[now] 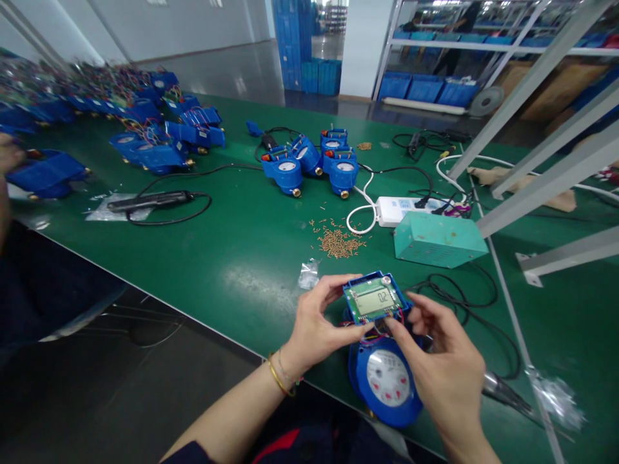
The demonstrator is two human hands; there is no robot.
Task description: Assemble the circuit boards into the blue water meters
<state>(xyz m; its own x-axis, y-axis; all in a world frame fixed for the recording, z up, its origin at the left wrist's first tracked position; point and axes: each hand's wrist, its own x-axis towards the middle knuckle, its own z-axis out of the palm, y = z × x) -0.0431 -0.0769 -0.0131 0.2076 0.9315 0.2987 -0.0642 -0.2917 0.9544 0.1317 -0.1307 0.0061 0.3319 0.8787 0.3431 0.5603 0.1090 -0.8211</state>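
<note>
A blue water meter [387, 383] with a round white dial lies on the green table's near edge. Just above it sits a green circuit board with an LCD screen [373, 299] in a blue frame, joined to the meter by thin coloured wires. My left hand [316, 325] pinches the board's left and lower edge, fingers closed on it. My right hand [442, 367] touches the board's lower right corner with thumb and forefinger, by the wires.
A pile of small brass pins [338, 243] lies mid-table, by a white power strip [406, 209] and a teal metal box [438, 238]. Three blue meters [314, 164] stand behind; several more [159, 138] fill the far left. A black tool [149, 202] with cable lies left. Another person's arm [7, 167] shows at the left edge.
</note>
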